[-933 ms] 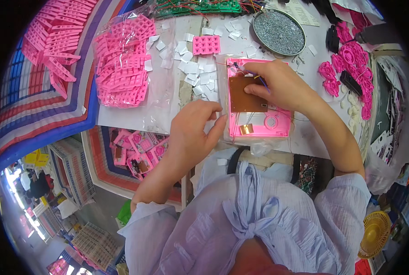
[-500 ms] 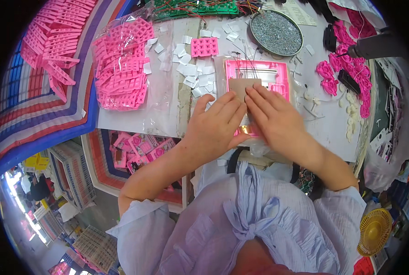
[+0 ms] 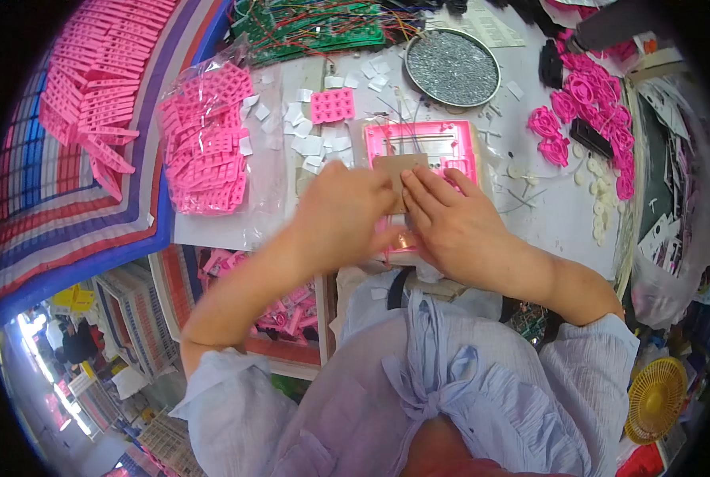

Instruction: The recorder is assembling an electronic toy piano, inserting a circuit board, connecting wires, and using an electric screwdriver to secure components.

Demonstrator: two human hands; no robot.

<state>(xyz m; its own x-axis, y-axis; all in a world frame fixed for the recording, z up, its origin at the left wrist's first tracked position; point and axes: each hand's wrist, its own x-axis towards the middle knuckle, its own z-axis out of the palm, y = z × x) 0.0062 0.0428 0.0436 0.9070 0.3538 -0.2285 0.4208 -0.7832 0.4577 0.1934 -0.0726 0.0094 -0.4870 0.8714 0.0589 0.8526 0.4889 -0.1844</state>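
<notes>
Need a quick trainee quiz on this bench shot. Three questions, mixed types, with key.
1. Multiple choice: where does the round tray of grey metal parts sit, as seen in the picture, relative to the loose pink keypad?
A) to its left
B) to its right
C) underneath it

2. True or false: the fingers of the right hand cover part of the brown board, which lies over the pink casing.

3. Short answer: what colour are the wired circuit boards near the top of the view?

Key: 1: B; 2: true; 3: green.
</notes>
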